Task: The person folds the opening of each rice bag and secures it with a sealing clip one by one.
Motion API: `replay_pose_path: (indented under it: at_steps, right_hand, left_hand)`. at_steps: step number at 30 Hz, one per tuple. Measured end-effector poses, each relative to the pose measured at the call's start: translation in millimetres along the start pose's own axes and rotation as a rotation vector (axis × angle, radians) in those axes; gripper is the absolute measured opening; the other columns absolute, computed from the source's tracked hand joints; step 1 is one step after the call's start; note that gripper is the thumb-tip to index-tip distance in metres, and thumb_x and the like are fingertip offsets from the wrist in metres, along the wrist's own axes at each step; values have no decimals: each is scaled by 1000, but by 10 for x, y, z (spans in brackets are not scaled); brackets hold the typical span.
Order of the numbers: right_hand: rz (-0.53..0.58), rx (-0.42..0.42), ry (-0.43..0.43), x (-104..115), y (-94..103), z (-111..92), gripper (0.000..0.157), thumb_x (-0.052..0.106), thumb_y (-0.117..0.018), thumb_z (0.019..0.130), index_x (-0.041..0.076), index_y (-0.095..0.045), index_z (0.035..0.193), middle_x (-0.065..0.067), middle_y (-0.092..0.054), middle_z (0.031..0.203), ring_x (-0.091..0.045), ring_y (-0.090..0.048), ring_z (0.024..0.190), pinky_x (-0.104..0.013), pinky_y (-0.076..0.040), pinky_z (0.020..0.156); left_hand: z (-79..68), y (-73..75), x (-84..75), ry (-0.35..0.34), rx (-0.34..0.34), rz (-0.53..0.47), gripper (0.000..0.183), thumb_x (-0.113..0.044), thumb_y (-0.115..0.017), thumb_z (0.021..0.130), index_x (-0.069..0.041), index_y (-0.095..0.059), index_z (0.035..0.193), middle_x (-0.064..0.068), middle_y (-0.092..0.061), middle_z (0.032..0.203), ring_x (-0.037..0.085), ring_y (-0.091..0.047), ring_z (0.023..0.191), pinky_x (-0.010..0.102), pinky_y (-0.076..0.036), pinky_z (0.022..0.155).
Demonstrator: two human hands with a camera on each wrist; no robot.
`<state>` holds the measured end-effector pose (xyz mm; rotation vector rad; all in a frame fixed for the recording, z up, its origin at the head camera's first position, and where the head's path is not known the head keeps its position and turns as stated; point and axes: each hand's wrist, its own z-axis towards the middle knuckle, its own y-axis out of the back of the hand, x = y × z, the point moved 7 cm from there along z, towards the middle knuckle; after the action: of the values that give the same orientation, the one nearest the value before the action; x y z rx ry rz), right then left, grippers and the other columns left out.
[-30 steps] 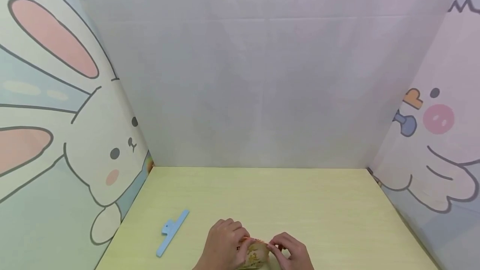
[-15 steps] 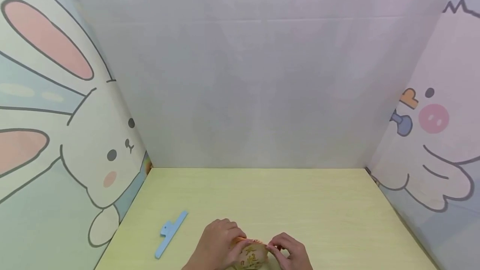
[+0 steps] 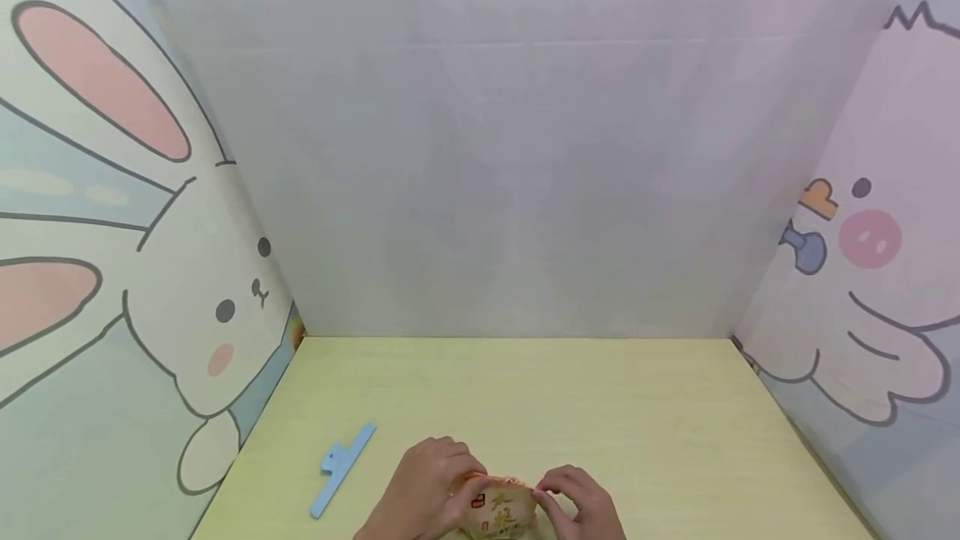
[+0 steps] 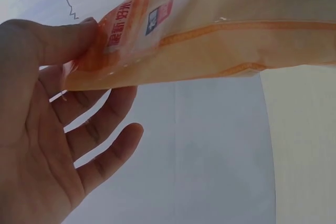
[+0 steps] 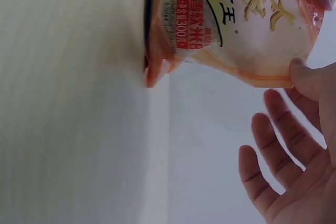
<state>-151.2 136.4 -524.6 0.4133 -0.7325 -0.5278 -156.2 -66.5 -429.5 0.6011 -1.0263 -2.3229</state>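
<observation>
A plastic snack bag [image 3: 501, 511], orange and cream with printed characters, stands at the near edge of the head view with its top edge up. My left hand [image 3: 429, 486] pinches one top corner of the bag between thumb and fingers. At the other top corner my right hand [image 3: 581, 502] pinches the edge with thumb and forefinger. In the left wrist view the bag [image 4: 220, 40] stretches away from the left thumb [image 4: 68, 43]. The right wrist view shows the printed front of the bag [image 5: 252, 30], its lower end close to the tabletop.
A light blue bag clip [image 3: 341, 471] lies on the pale yellow table [image 3: 517, 398], left of the hands. A grey-white panel [image 3: 517, 190] rises behind the table. Side panels carry a cartoon rabbit [image 3: 195, 290] on the left and a cartoon chick [image 3: 885, 290] on the right.
My left hand has shifted slightly left along the bag's top edge. More of the bag's printed front now shows between the hands. The right hand stays nearly in place.
</observation>
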Motion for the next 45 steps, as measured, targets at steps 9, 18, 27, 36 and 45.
replay_pose_path:
  at_steps: [9,18,27,36,45]
  right_hand:
    - [-104,-149,114,278,99,154,28,14,-85,75,26,-74,98,7,-70,104,-10,-63,94,-14,-46,84]
    - [5,-88,251,542,-28,325,29,11,-82,79,26,-72,102,14,-67,99,-3,-61,90,-10,-46,81]
    - [90,-45,192,579,-85,322,21,10,-74,87,26,-71,100,9,-67,93,-3,-60,85,-8,-45,76]
    - [132,-35,86,532,-119,292,27,6,-74,87,31,-70,96,18,-64,90,4,-58,76,-6,-45,64]
    - [148,-60,114,548,-128,256,34,3,-77,83,27,-70,105,11,-66,99,-3,-59,88,-9,-44,73]
  left_hand:
    - [1,-1,17,-7,-32,12,15,-29,-75,86,-32,-70,73,-24,-61,70,-7,-53,66,9,-40,65]
    - [-16,-17,23,-1,-4,-55,20,-29,-69,93,-30,-71,73,-22,-62,68,-7,-52,63,5,-39,63]
    - [-24,-27,-10,-6,-4,-45,25,-33,-64,96,-30,-72,72,-22,-61,68,-7,-50,62,4,-36,63]
    - [-14,-50,-26,-22,-10,-27,20,-26,-70,90,-30,-71,71,-22,-60,69,-7,-50,63,5,-37,63]
    - [-18,-61,-22,-46,-18,-29,15,-22,-74,86,-29,-72,73,-21,-62,70,-6,-52,64,5,-40,64]
